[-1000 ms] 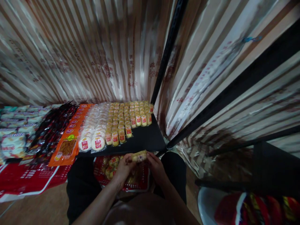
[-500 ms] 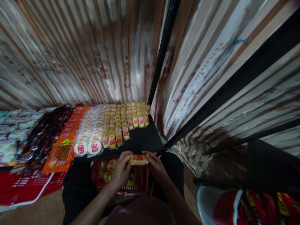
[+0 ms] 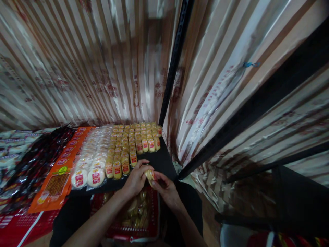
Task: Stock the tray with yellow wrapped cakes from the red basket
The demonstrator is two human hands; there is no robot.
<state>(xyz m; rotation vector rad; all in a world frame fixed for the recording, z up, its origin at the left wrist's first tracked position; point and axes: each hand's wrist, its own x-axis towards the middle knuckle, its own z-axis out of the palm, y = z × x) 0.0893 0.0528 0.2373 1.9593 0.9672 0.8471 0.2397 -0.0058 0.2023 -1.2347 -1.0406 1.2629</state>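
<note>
Between my two hands is a yellow wrapped snack [image 3: 149,176] with a bit of red label, tilted toward upright. My left hand [image 3: 137,176] is closed on its left side, and my right hand [image 3: 164,187] pinches it from the right. Both hands are above the red basket [image 3: 154,219], in which more yellow wrapped snacks [image 3: 137,214] lie loose. Just beyond, on the black shelf [image 3: 156,163], rows of the same yellow snacks [image 3: 125,164] stand with red labels facing me.
White round wrapped crackers [image 3: 96,176] stand in rows left of the yellow snacks, then orange packets [image 3: 55,178] and dark shiny packets [image 3: 33,161]. Black metal posts [image 3: 174,65] rise at the shelf's corner, before a pleated curtain [image 3: 115,61]. Another red basket [image 3: 38,226] is at lower left.
The snack has turned from lying level between my hands to nearly upright. My hands have drawn closer together, and the camera view has shifted, showing more of the basket.
</note>
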